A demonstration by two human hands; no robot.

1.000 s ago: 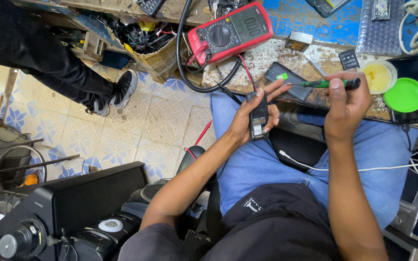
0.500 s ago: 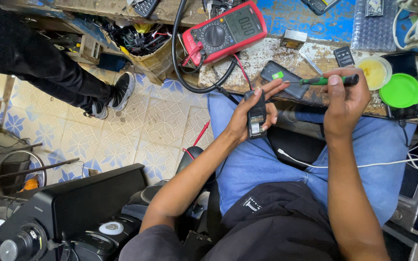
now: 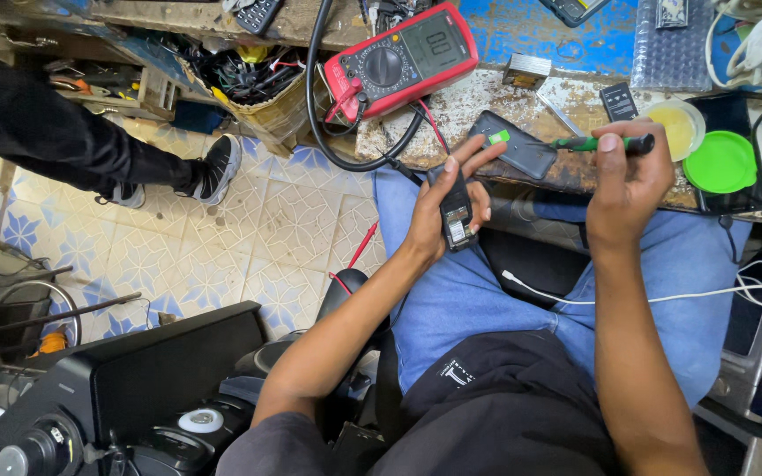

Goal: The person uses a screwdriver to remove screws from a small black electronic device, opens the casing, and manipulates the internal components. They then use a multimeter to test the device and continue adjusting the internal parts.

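Observation:
My left hand holds a small black phone with its back cover off, above my lap in blue jeans. My right hand grips a green-handled screwdriver, held level over the edge of the workbench. The tool's tip points left toward a dark flat phone cover lying on the bench. The two hands are apart, the left one lower and to the left.
A red multimeter with black leads lies on the bench. A small cup of yellow paste and a green lid sit at the right. A white cable crosses my lap. Another person's leg and shoe stand on the tiled floor. Black equipment sits at lower left.
Both hands have shifted slightly; the screwdriver stays level in my right hand and the phone stays in my left. The view has drifted a little.

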